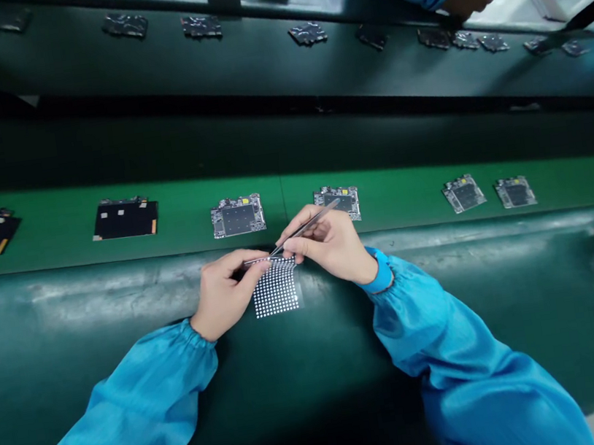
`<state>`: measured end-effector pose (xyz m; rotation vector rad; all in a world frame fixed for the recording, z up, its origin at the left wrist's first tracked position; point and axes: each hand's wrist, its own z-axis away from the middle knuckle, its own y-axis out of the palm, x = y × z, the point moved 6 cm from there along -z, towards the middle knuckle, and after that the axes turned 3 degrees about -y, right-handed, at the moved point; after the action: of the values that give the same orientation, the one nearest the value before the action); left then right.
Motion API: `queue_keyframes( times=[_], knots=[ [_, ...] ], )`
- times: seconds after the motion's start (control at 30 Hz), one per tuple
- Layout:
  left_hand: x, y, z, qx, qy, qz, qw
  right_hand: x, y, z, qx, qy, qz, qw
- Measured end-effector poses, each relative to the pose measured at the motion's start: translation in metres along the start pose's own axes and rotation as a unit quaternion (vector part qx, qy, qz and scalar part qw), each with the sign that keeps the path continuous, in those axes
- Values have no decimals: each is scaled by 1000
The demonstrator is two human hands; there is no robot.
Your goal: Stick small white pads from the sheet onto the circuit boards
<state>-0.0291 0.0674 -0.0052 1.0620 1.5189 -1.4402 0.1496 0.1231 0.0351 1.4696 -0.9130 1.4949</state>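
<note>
Head view: tweezers point(303, 229) at a dotted sheet point(276, 288) lying on the green worktop point(121, 306).
The left hand point(227, 295) grip pinches the sheet's top edge; the right hand point(327, 244) grip closes on the tweezers. The sheet looks thin, floppy: hold by the edge.

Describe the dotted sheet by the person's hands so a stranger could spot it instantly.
Find the dark green bench front below the green belt of circuit boards. Under the tweezers in the person's right hand, beside their left hand, lies a small sheet of silver dots. Its neat rows set it apart from the solid boards.
</note>
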Motion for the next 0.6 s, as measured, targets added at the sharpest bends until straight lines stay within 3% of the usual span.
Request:
queue_keyframes(
  times=[0.37, 0.6],
  knots=[
    [1, 0, 0, -5, 0, -7, 1000, 4, -2, -3, -8, -7, -1, 1000],
    [2, 1, 0, -9, -6, 5, 1000, -22, -2, -65, -48, -30, -2, 998]
  ],
)
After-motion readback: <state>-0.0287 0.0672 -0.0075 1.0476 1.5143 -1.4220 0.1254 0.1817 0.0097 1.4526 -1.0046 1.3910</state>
